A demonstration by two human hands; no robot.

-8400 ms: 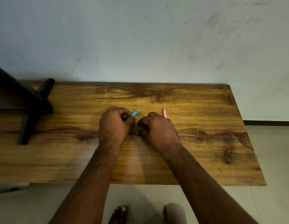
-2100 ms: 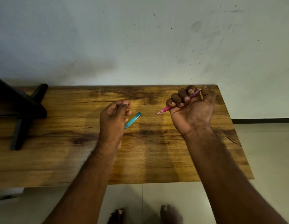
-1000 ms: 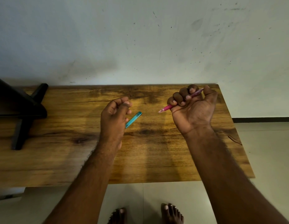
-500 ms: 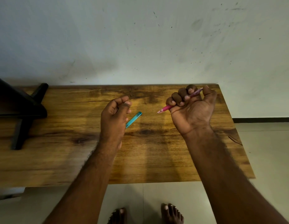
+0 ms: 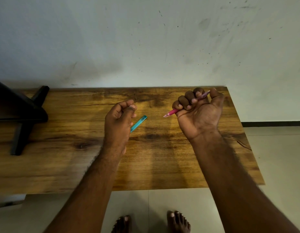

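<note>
The left hand [image 5: 119, 121] hangs over the middle of the wooden surface [image 5: 162, 165], back toward the camera, fingers curled with the thumb laid against the forefinger. A teal pen cap [image 5: 139, 123] juts out from under its right edge, slanting up toward the far right; the near end of the cap is hidden behind the hand, so its grip is closed on the cap, though exactly which fingers pinch it cannot be made out. The cap's open end sits above the surface, and whether anything is inside it cannot be seen.

The right hand [image 5: 199, 113] is raised over the far right part of the surface, palm turned toward the camera, all four fingers wrapped round a pink pen [image 5: 171, 113] with the thumb standing up beside them. Its grip is closed on the pen. The pen's tip pokes out to the left of the fist, pointing toward the cap, with a clear gap between tip and cap; the pen's other end shows at the far side, between forefinger and thumb.

At the far left, a black stand [image 5: 23, 118] rests on the surface. Behind runs a scuffed white wall [image 5: 145, 39]. Near the bottom, two bare feet [image 5: 178, 221] stand on the pale tiled floor [image 5: 271, 157].
</note>
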